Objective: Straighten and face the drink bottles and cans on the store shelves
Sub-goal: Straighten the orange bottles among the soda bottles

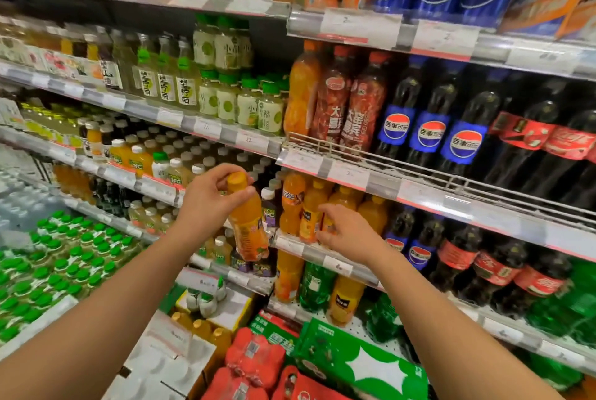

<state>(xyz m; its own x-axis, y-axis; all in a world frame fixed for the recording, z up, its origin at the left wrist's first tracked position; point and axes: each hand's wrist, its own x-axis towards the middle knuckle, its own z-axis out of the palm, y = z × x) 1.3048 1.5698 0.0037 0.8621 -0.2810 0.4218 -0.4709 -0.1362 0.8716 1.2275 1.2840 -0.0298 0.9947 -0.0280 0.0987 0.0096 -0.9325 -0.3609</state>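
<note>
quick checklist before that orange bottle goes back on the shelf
1. Grip: left hand holds the orange bottle by cap and neck, clear of the shelf. Ok.
2. Bottle upright: it hangs tilted, base swung right. Not ok.
3. Label facing out: print on it is blurred, so its facing is unclear. Cannot tell.
4. Right hand: fingers rest on the orange row, steadying it, holding nothing. Ok.
5. Free slot in that row: hands and bottles hide the front edge. Cannot tell.
6. Row neatness: the front bottles stand upright, but one shows a different label from the next. Not ok.
</note>
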